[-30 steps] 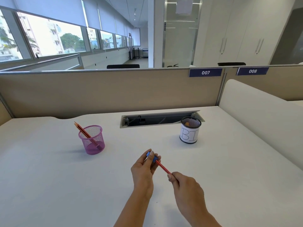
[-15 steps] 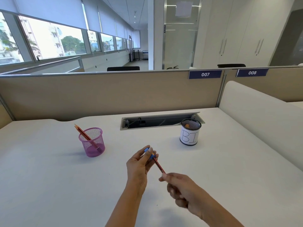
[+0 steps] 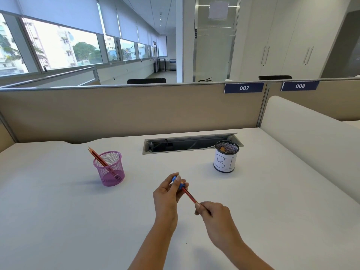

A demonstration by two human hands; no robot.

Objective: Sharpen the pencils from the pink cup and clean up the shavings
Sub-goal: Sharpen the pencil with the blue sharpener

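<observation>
Two hands over white desk (image 3: 58, 221): left hand (image 3: 167, 193) pinches blue sharpener (image 3: 178, 183), right hand (image 3: 214, 213) grips red pencil (image 3: 190, 196) with its tip in sharpener. Two more pencils (image 3: 99, 159) lean in pink cup (image 3: 110, 168), far left; black cup (image 3: 226, 156) far right.

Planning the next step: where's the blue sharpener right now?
Head view, centre of the desk: the left hand pinches the blue sharpener, right of the pink cup.

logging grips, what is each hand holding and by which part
Left hand pinches the sharpener by its sides; right hand grips the pencil at its rear end.
</observation>
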